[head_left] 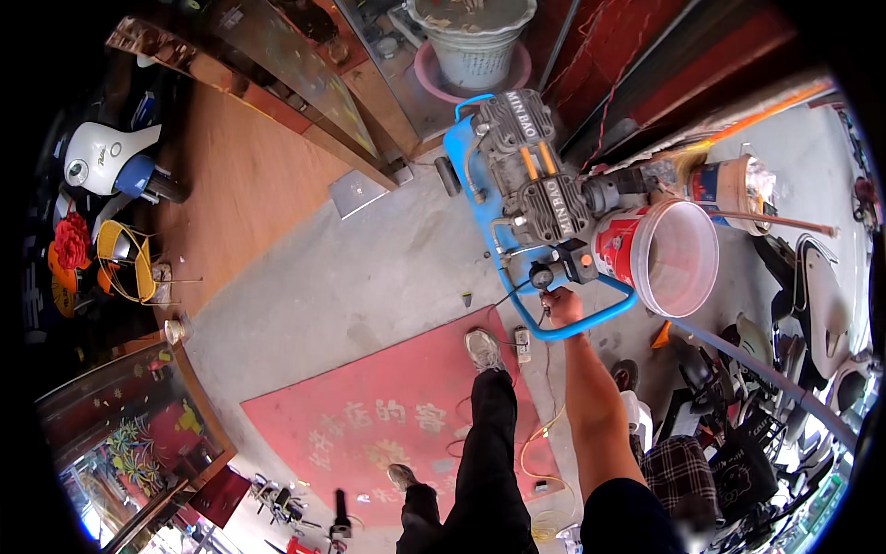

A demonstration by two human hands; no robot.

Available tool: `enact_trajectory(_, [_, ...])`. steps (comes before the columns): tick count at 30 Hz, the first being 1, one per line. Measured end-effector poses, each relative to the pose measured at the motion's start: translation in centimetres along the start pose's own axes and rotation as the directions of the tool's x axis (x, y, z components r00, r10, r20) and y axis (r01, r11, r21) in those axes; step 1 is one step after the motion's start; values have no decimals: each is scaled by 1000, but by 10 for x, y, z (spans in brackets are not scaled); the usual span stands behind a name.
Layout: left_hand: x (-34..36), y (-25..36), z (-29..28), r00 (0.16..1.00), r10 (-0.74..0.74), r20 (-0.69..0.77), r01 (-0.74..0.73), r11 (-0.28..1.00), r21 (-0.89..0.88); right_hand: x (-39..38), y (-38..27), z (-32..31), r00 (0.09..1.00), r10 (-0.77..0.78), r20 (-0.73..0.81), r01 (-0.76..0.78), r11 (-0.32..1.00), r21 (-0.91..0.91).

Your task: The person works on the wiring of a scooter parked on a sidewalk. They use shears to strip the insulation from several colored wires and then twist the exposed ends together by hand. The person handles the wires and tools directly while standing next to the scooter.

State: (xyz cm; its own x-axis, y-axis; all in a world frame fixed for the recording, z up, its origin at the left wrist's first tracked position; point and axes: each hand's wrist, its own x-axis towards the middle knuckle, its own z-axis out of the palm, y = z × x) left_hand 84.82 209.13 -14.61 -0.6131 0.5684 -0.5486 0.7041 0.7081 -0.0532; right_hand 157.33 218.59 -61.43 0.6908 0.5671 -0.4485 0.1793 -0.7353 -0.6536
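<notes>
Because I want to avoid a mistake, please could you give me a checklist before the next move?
1. Right grip beside the round gauge: ok, within the blue handle.
2. What the fingers touch: cannot tell, too small.
3. Gauge reading: cannot tell, too small.
4. Left grip visible: not ok, out of view.
5. Floor free beside front shoe: not ok, a white socket strip lies there.
6. Bucket apart from compressor: cannot tell.

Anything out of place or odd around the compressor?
Slightly: a yellow cable trails loosely near the right edge of the red mat, and a power strip lies beside the right shoe; possibly a trip hazard. The blue compressor shows nothing clearly askew.
</notes>
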Motion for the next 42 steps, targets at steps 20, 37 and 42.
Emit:
enact_trajectory(20, [-66,68,74,983,-182,33,179,982,67,-13,-40,-29,894,218,391,-443,560,700])
enact_trajectory(37, [-180,-252,175,950,-299,85,243,545,-802,-684,-225,193,-298,38,954,750,628,209])
enact_trajectory(42, [-216,-366,317,702,-643,306,474,102,-875,-867,-173,217,-496,416,762,856,383,348])
